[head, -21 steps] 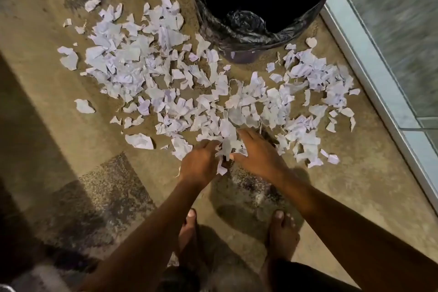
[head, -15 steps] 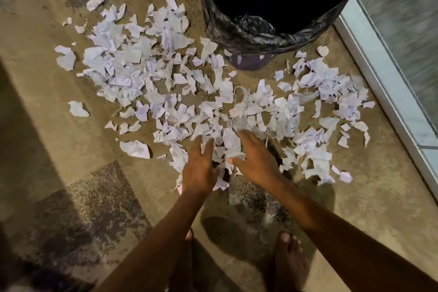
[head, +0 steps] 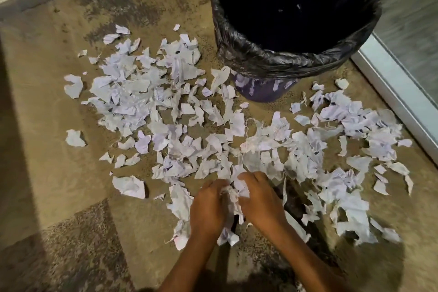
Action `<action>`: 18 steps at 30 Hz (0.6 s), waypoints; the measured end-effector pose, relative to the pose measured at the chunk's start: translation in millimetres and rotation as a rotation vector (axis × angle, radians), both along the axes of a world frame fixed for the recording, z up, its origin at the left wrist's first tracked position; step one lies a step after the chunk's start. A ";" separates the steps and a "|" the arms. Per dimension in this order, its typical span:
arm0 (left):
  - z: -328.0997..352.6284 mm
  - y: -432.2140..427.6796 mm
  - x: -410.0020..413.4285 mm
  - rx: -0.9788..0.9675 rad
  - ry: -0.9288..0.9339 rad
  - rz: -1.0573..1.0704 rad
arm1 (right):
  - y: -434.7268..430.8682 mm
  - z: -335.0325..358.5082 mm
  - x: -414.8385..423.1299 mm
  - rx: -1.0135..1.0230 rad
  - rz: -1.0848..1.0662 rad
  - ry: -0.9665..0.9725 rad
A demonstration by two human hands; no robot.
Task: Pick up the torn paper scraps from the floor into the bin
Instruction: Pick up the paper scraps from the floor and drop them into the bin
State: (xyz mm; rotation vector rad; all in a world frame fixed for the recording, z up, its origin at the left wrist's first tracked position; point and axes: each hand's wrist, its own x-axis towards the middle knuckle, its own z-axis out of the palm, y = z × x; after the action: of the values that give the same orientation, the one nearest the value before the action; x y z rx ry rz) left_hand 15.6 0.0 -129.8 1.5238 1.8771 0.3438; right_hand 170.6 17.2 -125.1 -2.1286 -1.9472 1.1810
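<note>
The bin is showing only blackness inside, and its far rim is running off the top of the view. Both forearms are leaving at the bottom, and the fingertips are vanishing into paper. The torn paper scraps are lying white, crumpled and faintly inked, too small to read. They are spreading across the middle of the floor towards the metal sill along its right edge. The left hand and right hand are curling together round a wad of scraps at the heap's near edge.
</note>
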 end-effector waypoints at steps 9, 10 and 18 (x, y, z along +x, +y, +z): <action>-23.9 20.2 0.1 0.007 -0.191 -0.002 | 13.1 -25.6 2.5 -0.030 -0.075 0.171; -23.4 19.8 0.3 0.001 -0.231 0.022 | 14.3 -25.0 1.6 -0.043 -0.102 0.199; 3.0 37.9 0.8 0.012 -0.356 0.232 | 36.6 4.5 -3.3 0.039 -0.242 0.323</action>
State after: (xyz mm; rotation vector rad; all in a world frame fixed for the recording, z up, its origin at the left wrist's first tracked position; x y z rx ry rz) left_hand 16.3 37.9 -126.8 1.1613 1.7655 0.6855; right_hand 167.3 53.8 -120.6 -1.9395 -1.5201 1.3256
